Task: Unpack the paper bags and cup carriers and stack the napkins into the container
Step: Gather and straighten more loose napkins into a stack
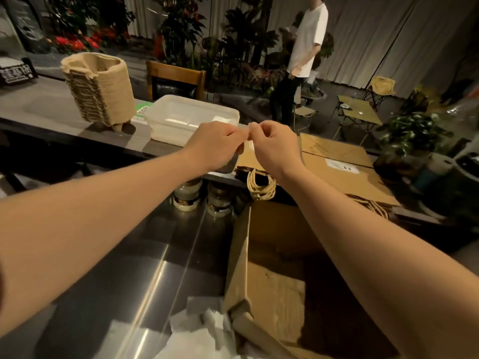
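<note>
Now, hands: left hand [217, 143] and right hand [269, 143] pinching something small, pale (unclear what).
Container [193, 120]: sitting just beyond.
Tip: pulling apart gently, keeping over it.

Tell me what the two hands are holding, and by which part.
Left hand and right hand meet fingertip to fingertip, pinching something small and pale between them. What it is, and which part the grip is on, cannot be told.

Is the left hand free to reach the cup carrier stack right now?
Probably not at once: the left hand pinches something small together with the right hand. The path to the stack looks unobstructed.
</note>
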### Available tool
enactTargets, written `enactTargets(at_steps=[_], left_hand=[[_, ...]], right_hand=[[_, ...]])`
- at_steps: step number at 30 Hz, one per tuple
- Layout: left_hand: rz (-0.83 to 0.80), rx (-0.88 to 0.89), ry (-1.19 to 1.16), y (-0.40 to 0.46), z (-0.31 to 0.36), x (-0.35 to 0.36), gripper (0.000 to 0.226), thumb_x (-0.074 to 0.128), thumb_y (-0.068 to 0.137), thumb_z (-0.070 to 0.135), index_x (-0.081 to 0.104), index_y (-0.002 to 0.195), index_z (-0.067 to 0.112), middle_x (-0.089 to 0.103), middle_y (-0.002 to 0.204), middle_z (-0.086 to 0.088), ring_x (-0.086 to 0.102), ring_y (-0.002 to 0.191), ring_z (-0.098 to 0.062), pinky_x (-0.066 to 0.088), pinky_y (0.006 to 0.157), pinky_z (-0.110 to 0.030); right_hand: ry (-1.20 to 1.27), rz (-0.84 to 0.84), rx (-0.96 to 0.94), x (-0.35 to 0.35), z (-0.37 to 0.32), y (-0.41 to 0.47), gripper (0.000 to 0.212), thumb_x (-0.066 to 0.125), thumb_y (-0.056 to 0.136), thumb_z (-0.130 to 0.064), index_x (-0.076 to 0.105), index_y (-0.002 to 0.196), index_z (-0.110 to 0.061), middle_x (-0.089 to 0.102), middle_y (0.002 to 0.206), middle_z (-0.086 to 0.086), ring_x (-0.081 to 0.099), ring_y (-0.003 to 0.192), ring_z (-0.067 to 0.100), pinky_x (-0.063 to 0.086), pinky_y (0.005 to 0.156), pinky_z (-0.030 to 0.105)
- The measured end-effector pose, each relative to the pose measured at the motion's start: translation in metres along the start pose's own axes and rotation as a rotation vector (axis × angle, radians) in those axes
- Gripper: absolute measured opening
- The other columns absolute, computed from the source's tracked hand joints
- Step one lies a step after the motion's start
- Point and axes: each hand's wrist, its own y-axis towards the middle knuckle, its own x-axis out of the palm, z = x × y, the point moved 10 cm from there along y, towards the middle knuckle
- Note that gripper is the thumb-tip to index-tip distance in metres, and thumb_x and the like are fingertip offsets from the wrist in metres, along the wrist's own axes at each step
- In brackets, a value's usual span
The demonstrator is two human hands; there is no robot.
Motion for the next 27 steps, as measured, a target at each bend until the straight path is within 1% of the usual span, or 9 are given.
enactTargets(at_steps=[2,4,6,9,13,18,22,25,27], left_hand=[[-0.040,-0.004,-0.060,-0.028,0.011,0.011,0.057,0.040,0.107,0.049,0.063,0.063,0.021,0.064,0.062,0.007,0.058,0.067,-0.011,0.040,0.067,-0.035],[-0.091,0.003,-0.106,-0.058,0.024,0.023,0.059,0.040,0.107,0.049,0.066,0.064,0.019,0.060,0.054,0.016,0.056,0.060,0.001,0.039,0.069,-0.032],[-0.138,0.006,-0.119,-0.088,0.036,0.036,0.061,0.039,0.109,0.047,0.067,0.063,0.017,0.055,0.049,0.020,0.052,0.054,0.005,0.037,0.070,-0.031],[-0.153,0.005,-0.175,-0.130,0.046,0.054,0.063,0.039,0.109,0.048,0.067,0.060,0.018,0.058,0.053,0.011,0.051,0.055,0.001,0.042,0.075,-0.035],[-0.184,0.017,-0.239,-0.180,0.053,0.087,0.065,0.038,0.107,0.053,0.068,0.060,0.020,0.068,0.075,-0.015,0.060,0.070,-0.022,0.052,0.089,-0.051],[-0.176,-0.087,-0.303,-0.237,0.045,0.128,0.064,0.042,0.103,0.058,0.067,0.056,0.022,0.068,0.067,-0.009,0.059,0.066,-0.019,0.052,0.087,-0.054],[-0.126,-0.182,-0.297,-0.279,0.033,0.164,0.062,0.044,0.106,0.052,0.066,0.064,0.011,0.059,0.055,0.005,0.058,0.068,-0.017,0.047,0.080,-0.043],[-0.099,-0.204,-0.298,-0.307,0.021,0.198,0.059,0.043,0.107,0.049,0.072,0.087,0.001,0.064,0.074,-0.007,0.059,0.081,-0.021,0.049,0.087,-0.047],[-0.067,-0.182,-0.289,-0.322,0.013,0.219,0.047,0.043,0.108,0.045,0.074,0.093,0.013,0.069,0.085,-0.003,0.060,0.086,-0.017,0.050,0.081,-0.038]], right_hand=[[0.035,-0.023,0.006,-0.011,0.003,-0.032,0.040,0.047,0.106,-0.036,0.072,0.083,-0.015,0.067,0.070,0.002,0.049,0.052,0.005,0.038,0.049,0.021],[0.040,-0.027,-0.001,-0.023,0.009,-0.065,0.043,0.046,0.107,-0.038,0.073,0.082,-0.014,0.068,0.070,0.003,0.052,0.052,0.008,0.043,0.053,0.027],[0.053,-0.031,-0.027,-0.034,0.016,-0.099,0.047,0.045,0.107,-0.039,0.073,0.080,-0.012,0.066,0.064,0.003,0.050,0.050,0.004,0.041,0.053,0.029],[0.079,-0.027,-0.002,-0.049,0.033,-0.147,0.047,0.047,0.106,-0.043,0.071,0.075,-0.018,0.060,0.051,-0.011,0.048,0.044,0.000,0.035,0.047,0.016],[0.101,-0.035,0.015,-0.058,0.055,-0.204,0.048,0.047,0.106,-0.045,0.070,0.071,-0.019,0.058,0.050,-0.014,0.051,0.047,0.001,0.037,0.050,0.018],[0.104,-0.022,-0.037,-0.065,0.078,-0.267,0.050,0.048,0.105,-0.045,0.068,0.067,-0.021,0.061,0.054,-0.015,0.055,0.051,0.003,0.041,0.055,0.023],[0.075,-0.037,-0.070,-0.058,0.104,-0.314,0.044,0.052,0.104,-0.041,0.068,0.067,-0.024,0.060,0.055,-0.015,0.057,0.054,0.006,0.045,0.052,0.027],[0.029,-0.051,-0.083,-0.048,0.133,-0.347,0.037,0.055,0.103,-0.039,0.071,0.073,-0.023,0.062,0.061,-0.012,0.058,0.058,0.005,0.042,0.050,0.020],[0.023,-0.038,-0.085,-0.042,0.152,-0.367,0.032,0.056,0.102,-0.039,0.071,0.077,-0.024,0.062,0.065,-0.012,0.059,0.062,0.004,0.042,0.051,0.017]])
